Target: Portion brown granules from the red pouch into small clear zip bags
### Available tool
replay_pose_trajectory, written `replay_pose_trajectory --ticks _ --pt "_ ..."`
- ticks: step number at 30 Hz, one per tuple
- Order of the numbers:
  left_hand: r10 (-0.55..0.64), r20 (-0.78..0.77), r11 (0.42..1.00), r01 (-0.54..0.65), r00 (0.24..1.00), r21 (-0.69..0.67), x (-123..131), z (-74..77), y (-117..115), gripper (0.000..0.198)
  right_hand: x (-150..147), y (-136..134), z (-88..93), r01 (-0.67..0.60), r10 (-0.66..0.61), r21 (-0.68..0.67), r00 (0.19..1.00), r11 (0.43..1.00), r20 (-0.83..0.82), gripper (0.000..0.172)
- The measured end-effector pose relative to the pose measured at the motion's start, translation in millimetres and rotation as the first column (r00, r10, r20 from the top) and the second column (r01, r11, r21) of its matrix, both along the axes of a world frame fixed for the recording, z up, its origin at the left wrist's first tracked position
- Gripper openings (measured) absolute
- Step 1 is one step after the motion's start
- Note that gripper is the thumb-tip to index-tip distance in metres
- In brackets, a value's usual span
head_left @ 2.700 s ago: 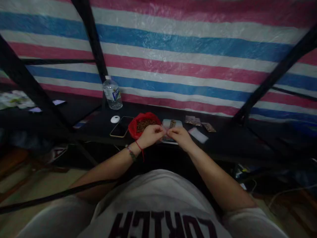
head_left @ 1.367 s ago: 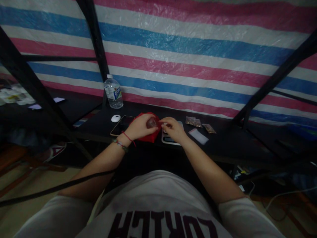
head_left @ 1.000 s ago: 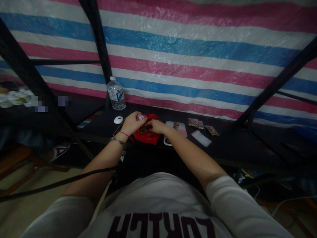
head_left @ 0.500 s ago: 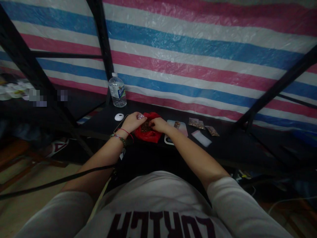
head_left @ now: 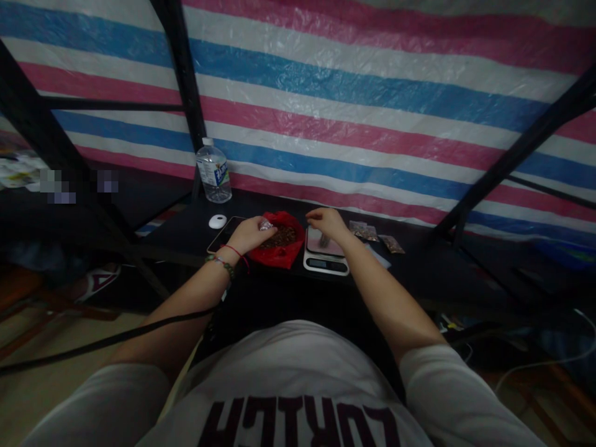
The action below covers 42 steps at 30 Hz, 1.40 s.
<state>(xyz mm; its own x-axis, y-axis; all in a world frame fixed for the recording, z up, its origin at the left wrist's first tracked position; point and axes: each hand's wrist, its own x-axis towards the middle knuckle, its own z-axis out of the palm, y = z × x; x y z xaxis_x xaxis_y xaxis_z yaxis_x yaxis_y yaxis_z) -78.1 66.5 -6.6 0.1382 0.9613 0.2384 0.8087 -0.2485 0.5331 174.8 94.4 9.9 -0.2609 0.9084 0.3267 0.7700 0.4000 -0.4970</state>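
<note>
My left hand (head_left: 250, 234) is closed around a crinkled clear plastic bag (head_left: 265, 225) at the left rim of a red plastic bag (head_left: 289, 256). Small brown dried pieces (head_left: 284, 236) lie inside that open red bag. Over the back of a white digital scale (head_left: 321, 266) is my right hand (head_left: 327, 221), its fingertips pinched together; whatever they hold is too small to make out. On the scale's plate rests a small brownish heap or packet (head_left: 325, 239), partly hidden by my right hand.
Small clear bags of brown pieces (head_left: 364, 231) and another such bag (head_left: 392, 244) lie right of the scale. A flat clear bag (head_left: 379, 256) is partly behind my forearm. Leftward are a phone (head_left: 223, 234), a white round device (head_left: 217, 221) and a plastic bottle (head_left: 215, 174).
My right hand has come out of the red bag and moved right, over the scale. My left hand stays at the red bag's rim with the clear bag. The view has shifted slightly.
</note>
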Motion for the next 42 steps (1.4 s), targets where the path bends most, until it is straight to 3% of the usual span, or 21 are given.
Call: replay_pose_trajectory --ticks 3,7,21,29,42 --pt "0.0 -0.015 1.0 0.0 1.0 0.002 0.4 -1.0 -0.1 0.05 36.3 3.5 -1.0 0.121 -0.123 -0.097 0.992 0.988 -0.017 0.027" --pt "-0.014 -0.039 1.0 0.015 0.999 0.01 1.4 -2.1 -0.7 0.048 58.5 5.0 -8.4 0.134 -0.136 -0.132 0.991 0.982 -0.006 0.027" --pt "-0.025 -0.036 0.999 0.026 0.999 0.034 -1.1 -0.5 0.4 0.049 57.7 -1.4 -7.3 0.141 -0.134 -0.085 0.988 0.986 0.08 0.025" --pt "-0.028 -0.038 0.999 0.03 0.999 0.031 -1.7 -2.0 1.9 0.049 62.7 -5.6 -7.1 0.114 -0.122 -0.135 0.991 0.984 -0.055 0.026" --pt "-0.048 -0.026 0.998 0.048 0.999 0.03 -2.6 -5.2 4.1 0.05 70.0 -10.8 -17.2 0.112 -0.112 0.002 0.991 0.994 0.069 0.017"
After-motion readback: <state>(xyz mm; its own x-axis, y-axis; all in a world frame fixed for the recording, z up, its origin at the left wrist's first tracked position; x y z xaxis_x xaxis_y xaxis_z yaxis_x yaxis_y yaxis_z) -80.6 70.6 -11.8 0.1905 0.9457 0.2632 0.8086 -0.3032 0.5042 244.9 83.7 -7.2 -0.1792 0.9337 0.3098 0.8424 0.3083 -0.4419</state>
